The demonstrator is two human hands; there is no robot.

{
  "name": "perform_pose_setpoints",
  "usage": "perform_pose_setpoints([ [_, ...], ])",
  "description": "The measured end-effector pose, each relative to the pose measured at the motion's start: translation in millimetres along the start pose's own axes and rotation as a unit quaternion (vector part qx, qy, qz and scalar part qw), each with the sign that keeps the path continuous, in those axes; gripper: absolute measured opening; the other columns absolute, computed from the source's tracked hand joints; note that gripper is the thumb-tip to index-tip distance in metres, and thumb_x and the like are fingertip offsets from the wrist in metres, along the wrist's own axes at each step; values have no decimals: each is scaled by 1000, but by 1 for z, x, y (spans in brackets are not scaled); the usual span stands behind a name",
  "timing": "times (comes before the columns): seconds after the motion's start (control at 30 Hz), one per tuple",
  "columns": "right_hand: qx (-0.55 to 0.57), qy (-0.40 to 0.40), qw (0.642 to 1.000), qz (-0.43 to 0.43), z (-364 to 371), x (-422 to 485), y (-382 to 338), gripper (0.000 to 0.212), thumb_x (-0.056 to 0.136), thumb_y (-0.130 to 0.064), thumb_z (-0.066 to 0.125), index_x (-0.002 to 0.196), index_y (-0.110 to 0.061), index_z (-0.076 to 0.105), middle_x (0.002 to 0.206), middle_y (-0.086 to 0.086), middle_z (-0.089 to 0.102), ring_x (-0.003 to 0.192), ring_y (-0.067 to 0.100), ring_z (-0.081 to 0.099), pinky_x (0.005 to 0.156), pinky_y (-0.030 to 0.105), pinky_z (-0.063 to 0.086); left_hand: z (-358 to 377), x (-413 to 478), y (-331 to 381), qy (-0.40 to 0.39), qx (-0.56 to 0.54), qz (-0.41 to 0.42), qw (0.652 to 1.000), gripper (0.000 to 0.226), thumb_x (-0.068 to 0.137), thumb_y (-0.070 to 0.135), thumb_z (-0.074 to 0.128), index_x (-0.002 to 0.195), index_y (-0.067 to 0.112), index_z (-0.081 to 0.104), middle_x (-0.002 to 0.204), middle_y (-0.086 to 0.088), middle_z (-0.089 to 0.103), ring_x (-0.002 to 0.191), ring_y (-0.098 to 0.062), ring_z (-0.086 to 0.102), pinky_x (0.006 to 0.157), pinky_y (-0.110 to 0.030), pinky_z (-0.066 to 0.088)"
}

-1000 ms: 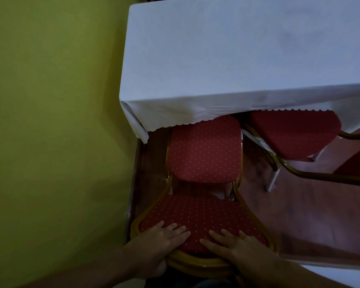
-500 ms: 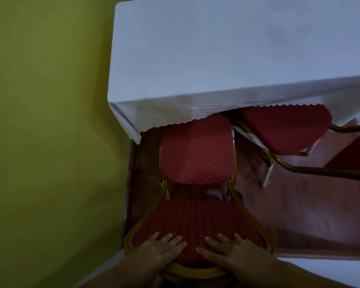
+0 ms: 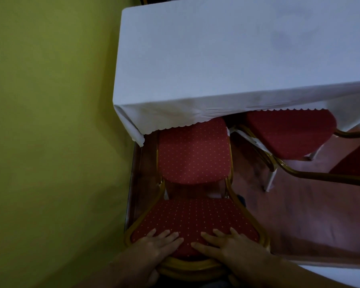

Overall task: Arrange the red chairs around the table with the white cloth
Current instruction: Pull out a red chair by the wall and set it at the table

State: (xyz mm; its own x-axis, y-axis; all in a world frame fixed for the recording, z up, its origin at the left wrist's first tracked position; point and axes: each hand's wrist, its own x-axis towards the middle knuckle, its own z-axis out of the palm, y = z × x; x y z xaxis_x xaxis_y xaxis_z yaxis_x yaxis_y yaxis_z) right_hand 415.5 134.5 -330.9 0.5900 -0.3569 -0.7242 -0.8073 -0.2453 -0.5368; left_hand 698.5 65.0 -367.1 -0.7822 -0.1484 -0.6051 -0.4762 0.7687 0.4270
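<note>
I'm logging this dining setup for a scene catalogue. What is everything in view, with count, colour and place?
Table: one, white cloth with scalloped hem, upper centre to right.
Near chair: one, red dotted with gold frame, seat partly under the table's near edge, beside the wall.
Second chair: one, red with gold frame, right of it, seat partly under the cloth.
Wall: one, yellow-green, left.
Floor: reddish-brown, right.
Left hand: gripping the near chair's backrest top, fingers over the front.
Right hand: same backrest, alongside.
</note>
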Motion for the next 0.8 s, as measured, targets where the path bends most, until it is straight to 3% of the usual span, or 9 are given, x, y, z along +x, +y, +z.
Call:
perform_pose_setpoints([
  [0.07, -6, 3, 1000, 7, -2, 0, 3, 91, 99, -15, 53, 154, -44, -13, 170, 5, -3, 154, 35, 6, 119, 63, 9, -5, 3, 0, 20, -27, 9, 999, 110, 66, 27, 57, 155, 35, -7, 161, 3, 26, 146, -14, 28, 119, -42, 21],
  [0.13, -6, 5, 1000, 14, -6, -2, 6, 93, 96, -12, 56, 157, -42, -9, 170, 3, -3, 155, 32, 5, 120, 61, 9, -18, 6, 7, -9, -63, 0, 998, 100, 73, 16, 50, 156, 33, -3, 166, 3, 8, 152, -16, 9, 122, -39, 3],
  [0.2, -2, 9, 1000, 24, -8, -4, 10, 96, 94, -10, 56, 157, -43, -9, 170, 1, -4, 155, 29, 5, 122, 57, 9, -29, 15, 10, -5, -67, 0, 998, 96, 77, 13, 49, 158, 29, 0, 166, 2, 4, 152, -16, 4, 120, -34, -3],
  [0.4, 4, 33, 999, 43, -18, -13, 22, 96, 92, -8, 56, 157, -45, -5, 170, -5, -1, 155, 20, 9, 122, 47, 13, -48, 28, 12, 3, -70, 8, 998, 94, 80, 10, 53, 158, 27, 4, 166, 1, 9, 152, -17, 8, 120, -36, 1],
  [0.5, 7, 36, 998, 42, -13, -14, 24, 96, 93, -9, 55, 154, -47, -8, 170, -6, -1, 155, 20, 8, 122, 47, 13, -49, 30, 14, -1, -72, 10, 997, 94, 81, 10, 55, 158, 27, 5, 166, 1, 10, 152, -18, 8, 122, -39, 3],
  [0.67, 12, 22, 999, 44, 0, -23, 31, 91, 98, -14, 50, 134, -56, -22, 169, -7, -6, 156, 21, 3, 123, 50, 9, -44, 39, 31, -16, -74, 20, 997, 93, 84, 9, 56, 159, 24, 3, 166, -2, 8, 152, -21, 8, 120, -39, 2],
  [0.8, 11, 30, 998, 48, 2, -26, 31, 97, 94, -11, 55, 142, -52, -18, 170, -5, -3, 155, 23, 7, 123, 52, 14, -45, 40, 29, -23, -69, 32, 997, 92, 83, 10, 55, 159, 25, 4, 166, -2, 8, 152, -20, 9, 122, -39, 4],
])
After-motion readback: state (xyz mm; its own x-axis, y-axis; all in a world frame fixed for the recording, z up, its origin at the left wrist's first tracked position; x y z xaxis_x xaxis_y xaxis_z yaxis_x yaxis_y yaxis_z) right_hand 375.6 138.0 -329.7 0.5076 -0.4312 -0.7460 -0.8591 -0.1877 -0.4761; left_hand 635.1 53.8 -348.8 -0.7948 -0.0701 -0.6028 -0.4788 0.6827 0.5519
